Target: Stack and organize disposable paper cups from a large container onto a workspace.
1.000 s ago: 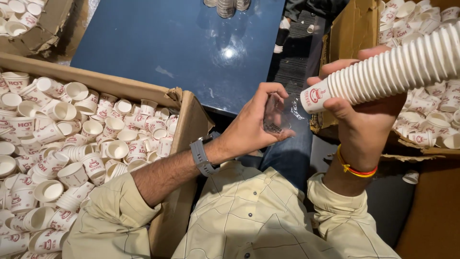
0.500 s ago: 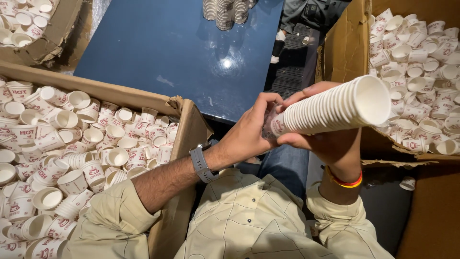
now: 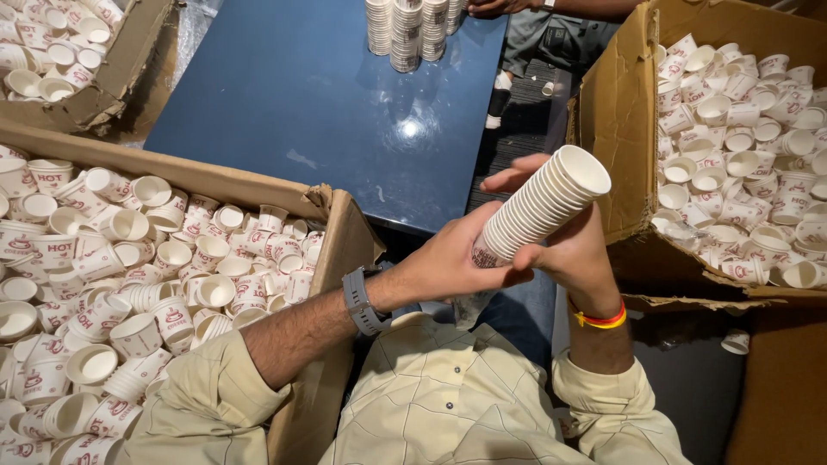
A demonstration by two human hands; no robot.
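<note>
Both hands are wrapped around one stack of nested white paper cups (image 3: 541,205), held tilted over the lap: left hand (image 3: 448,263) grips the base end, right hand (image 3: 575,250) cradles the middle. Three brown cardboard boxes hold loose cups, too many to count: near left box (image 3: 340,250), right box (image 3: 616,112), far left box (image 3: 112,82). Finished stacks (image 3: 405,30) stand on the far edge of the blue table (image 3: 301,95).

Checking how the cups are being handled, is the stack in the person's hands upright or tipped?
Tipped. The stack of paper cups slants up to the right, its open mouth facing upper right, with both hands at its lower end.
</note>
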